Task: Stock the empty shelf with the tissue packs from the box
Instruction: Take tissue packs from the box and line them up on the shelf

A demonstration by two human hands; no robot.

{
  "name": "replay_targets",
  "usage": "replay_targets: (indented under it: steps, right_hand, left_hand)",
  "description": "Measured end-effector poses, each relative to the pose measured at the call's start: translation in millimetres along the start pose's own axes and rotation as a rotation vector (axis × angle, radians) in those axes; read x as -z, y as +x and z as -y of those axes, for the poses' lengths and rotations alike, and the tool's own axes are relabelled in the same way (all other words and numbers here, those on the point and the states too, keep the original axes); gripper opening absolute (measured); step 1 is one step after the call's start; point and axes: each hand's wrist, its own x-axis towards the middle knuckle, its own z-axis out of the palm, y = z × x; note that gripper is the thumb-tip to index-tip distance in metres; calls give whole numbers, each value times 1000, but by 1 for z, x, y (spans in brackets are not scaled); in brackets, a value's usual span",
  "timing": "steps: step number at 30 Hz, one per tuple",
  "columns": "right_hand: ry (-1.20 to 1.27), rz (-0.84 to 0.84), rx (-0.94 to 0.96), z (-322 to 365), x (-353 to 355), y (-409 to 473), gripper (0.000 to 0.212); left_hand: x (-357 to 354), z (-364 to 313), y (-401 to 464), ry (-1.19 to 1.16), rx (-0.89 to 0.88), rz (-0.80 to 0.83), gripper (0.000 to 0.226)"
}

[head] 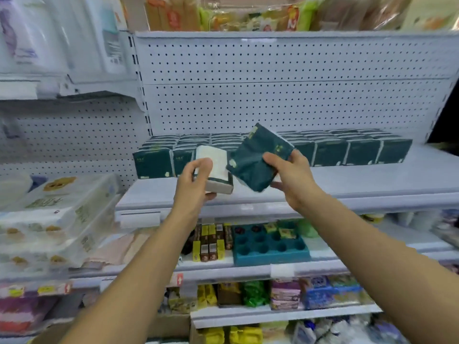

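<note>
A person's left hand (196, 178) grips a white-faced tissue pack (215, 170) and right hand (289, 176) a dark green pack (258, 160), near the shelf's (372, 180) stocked far row (335, 150)

Stacked toilet-roll packs (57, 219) at left; teal holed tray (270, 247) below beside small brown-yellow boxes (210, 244); purple packs (285, 295) lower.

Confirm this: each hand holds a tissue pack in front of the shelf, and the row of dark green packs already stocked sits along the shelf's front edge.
Wrong on one point: the head view shows the row of dark green packs against the pegboard back, not at the shelf front edge. Left hand and right hand each do hold a tissue pack.
</note>
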Motion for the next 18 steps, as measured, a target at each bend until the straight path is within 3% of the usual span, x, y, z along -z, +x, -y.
replay_targets:
  steps: [4,6,8,12,15,18]
  right_hand:
    - [-970,-33,419,24,98,42,53]
    - [-1253,-13,492,29,136,61,65]
    - [-1367,39,496,25,163,78,54]
    - [-1358,236,461,5,198,100,38]
    - [-1487,194,658,-14,212,112,43]
    - [-1574,178,701,-25,217,125,59]
  left_hand:
    - [-66,13,6,88,-21,2,27]
    - [-95,21,7,152,-35,34,27]
    - [-118,26,10,183,-31,36,27]
    - [-144,31,13,171,3,-6,26]
    - [-152,34,16,149,34,-29,26]
    - [-154,36,24,167,58,-39,27]
